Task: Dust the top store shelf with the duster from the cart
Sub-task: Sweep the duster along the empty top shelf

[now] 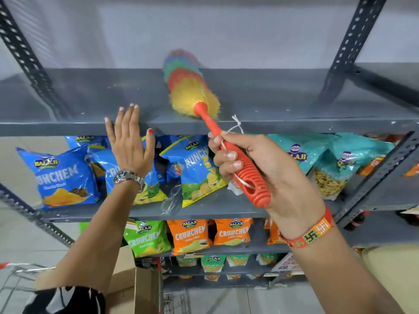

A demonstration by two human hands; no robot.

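Shop: grey metal shelving (226, 126) stocked with snack packets (65, 175) (Balaji Crunchem).

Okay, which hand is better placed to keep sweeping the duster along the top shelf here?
The right hand. It grips the duster by its orange handle, and the fluffy head already lies on the top shelf. The left hand is open and empty, held up flat in front of the shelf's front edge.

Blue snack bags (65, 175) stand along the left half of the second shelf (226, 208), teal bags (331, 159) toward its right edge. A clear plastic wrapper (171, 200) (crumpled, empty-looking) lies near that shelf's front edge. On the shelf below sit a green bag (147, 237) and orange bags (191, 235). A cardboard box (127, 282) fills the bottom left.
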